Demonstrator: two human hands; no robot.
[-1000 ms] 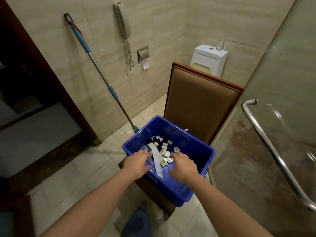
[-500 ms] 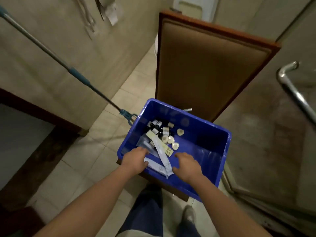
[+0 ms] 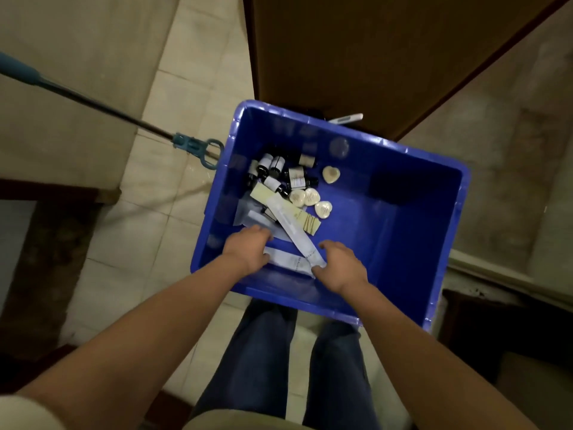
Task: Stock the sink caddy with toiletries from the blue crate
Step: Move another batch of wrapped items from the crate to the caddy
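**Progress.** Stocking appears to be at its first stage, the pick from the crate. The sink caddy is not in view, so what it holds cannot be told. The blue crate (image 3: 434,228) sits on a chair (image 3: 356,57), just ahead of the person's legs. All the visible toiletries lie at its left side:
- a cluster of small dark bottles (image 3: 276,172) at the far end
- heart-shaped soaps (image 3: 311,196) beside them
- a cream packet (image 3: 262,192)
- a long white packet (image 3: 291,225) lying aslant
- a second white packet (image 3: 286,261) across the near end

Nothing is lifted clear of the crate floor. By this evidence, the carrying and placing is all yet to be done.

**Hands.** Both are inside the crate at its near edge.
- **Left hand** (image 3: 248,249): the fingers curl down over the flat packets and the thumb is by the left end of the second packet. Whether it grips cannot be told, since the hand hides the contact.
- **Right hand** (image 3: 339,268): it is loosely spread, with the thumb tip touching the near end of the long packet. No closed pinch shows.

**Surroundings.** A mop (image 3: 192,144) leans over the tiled floor to the left of the crate.
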